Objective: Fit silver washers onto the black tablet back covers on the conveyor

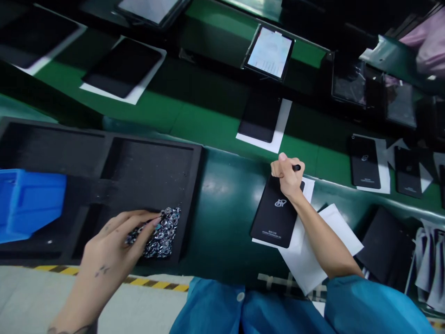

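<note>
My left hand [120, 246] reaches into a heap of small shiny round parts [165, 236] at the near right corner of a black tray [153, 162]. Its thumb and forefinger are pinched together at the top of the heap; what lies between them is too small to make out. My right hand [288, 174] is closed in a fist round a slim black stick-like tool [296, 168], only its end showing. That fist is over the far end of a black tablet [274, 215], which lies back side up on a white sheet [308, 190] and shows a pale logo.
A blue bin [33, 199] stands in the tray's left part. Further black tablets [123, 67] [260, 116] [365, 162] lie on white sheets along the green belt beyond. White envelopes [320, 250] and a dark panel [385, 246] are at the right. A lit screen [270, 51] stands behind.
</note>
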Demonstrator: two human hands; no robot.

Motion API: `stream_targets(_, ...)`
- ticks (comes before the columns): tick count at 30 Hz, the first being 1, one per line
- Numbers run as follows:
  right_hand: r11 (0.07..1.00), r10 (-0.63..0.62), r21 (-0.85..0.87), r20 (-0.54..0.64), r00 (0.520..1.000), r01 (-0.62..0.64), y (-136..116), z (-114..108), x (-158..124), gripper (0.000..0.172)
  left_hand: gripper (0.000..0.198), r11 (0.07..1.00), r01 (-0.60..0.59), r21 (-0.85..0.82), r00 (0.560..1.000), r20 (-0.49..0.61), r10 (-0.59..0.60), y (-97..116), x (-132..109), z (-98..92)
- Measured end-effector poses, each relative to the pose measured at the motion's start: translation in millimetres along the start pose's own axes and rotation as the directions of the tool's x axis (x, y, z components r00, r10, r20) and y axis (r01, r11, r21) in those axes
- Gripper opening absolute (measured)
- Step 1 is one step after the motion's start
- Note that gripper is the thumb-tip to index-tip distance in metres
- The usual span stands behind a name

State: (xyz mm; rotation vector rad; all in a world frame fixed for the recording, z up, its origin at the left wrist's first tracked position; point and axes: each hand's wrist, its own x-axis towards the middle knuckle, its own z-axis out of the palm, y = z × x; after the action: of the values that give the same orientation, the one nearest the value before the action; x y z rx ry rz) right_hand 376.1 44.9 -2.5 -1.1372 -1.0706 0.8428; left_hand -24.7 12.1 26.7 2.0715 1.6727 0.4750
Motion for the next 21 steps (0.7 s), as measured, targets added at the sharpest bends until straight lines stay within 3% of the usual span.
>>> stream_targets(6,0.999,-0.011,-0.033,-0.119,0.993,0.007,3,5,-2,0.079,0.021,0.997,0.061,0.041,0.992,-0.113,-0.056,22,4,-9.4)
stream_targets(10,0.999,-0.043,-0.028,-0.190,0.981,0.039,9,10,-5,0.077,0.011,0.996,-0.020,-0.091,0.989,-0.148,0.007,56,-2,-2.8)
stream_targets(13,1.000,-0.026,-0.016,-0.166,0.986,0.024,7,14,-1,0.077,0.007,0.938,-0.207,-0.277,0.978,-0.053,0.200,93,-12,31.3)
stream_targets(16,0.997,0.072,-0.023,-0.086,0.994,-0.074,-12,4,5,0.078,0.013,0.860,-0.358,-0.364,0.911,0.064,0.406,126,-29,81.7)
stream_targets(18,0.992,0.117,-0.032,-0.124,0.985,-0.122,-31,-20,-1,0.073,0.015,0.842,-0.412,-0.349,0.882,0.080,0.465,138,-43,112.8)
stream_targets(21,0.959,0.163,-0.181,-0.282,0.945,-0.219,-56,-76,-38,0.054,0.015,0.818,-0.495,-0.293,0.849,0.037,0.528,139,-64,144.6)
